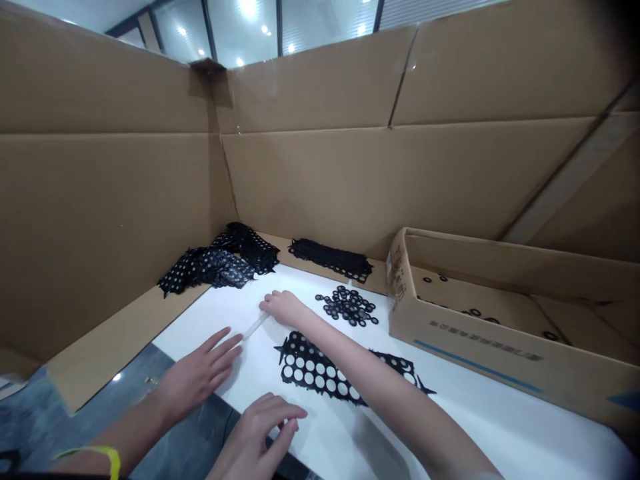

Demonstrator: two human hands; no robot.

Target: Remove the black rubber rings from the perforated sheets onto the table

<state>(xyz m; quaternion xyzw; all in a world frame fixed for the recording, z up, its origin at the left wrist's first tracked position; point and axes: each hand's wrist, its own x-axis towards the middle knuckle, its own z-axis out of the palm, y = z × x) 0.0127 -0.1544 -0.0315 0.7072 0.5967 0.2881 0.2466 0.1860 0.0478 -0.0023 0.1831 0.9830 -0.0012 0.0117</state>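
My right hand [286, 308] reaches across the white tabletop, its fingers closed at one end of a thin white strip [256, 327]. A co-worker's hand [203, 373], with a yellow band at the wrist, comes in from the left and touches the strip's other end. My left hand [263, 430] hovers at the near table edge, fingers bent, thumb apart from them, holding nothing. Under my right forearm lies a black perforated sheet [320, 373] with rows of round white spots, its middle hidden. Just beyond are many loose small black rings [350, 307].
A stack of black perforated sheets [330, 259] lies by the back cardboard wall [320, 180]. More crumpled perforated sheets [215, 263] are heaped at the back left. An open cardboard box [465, 353] on the right holds several rings [475, 312].
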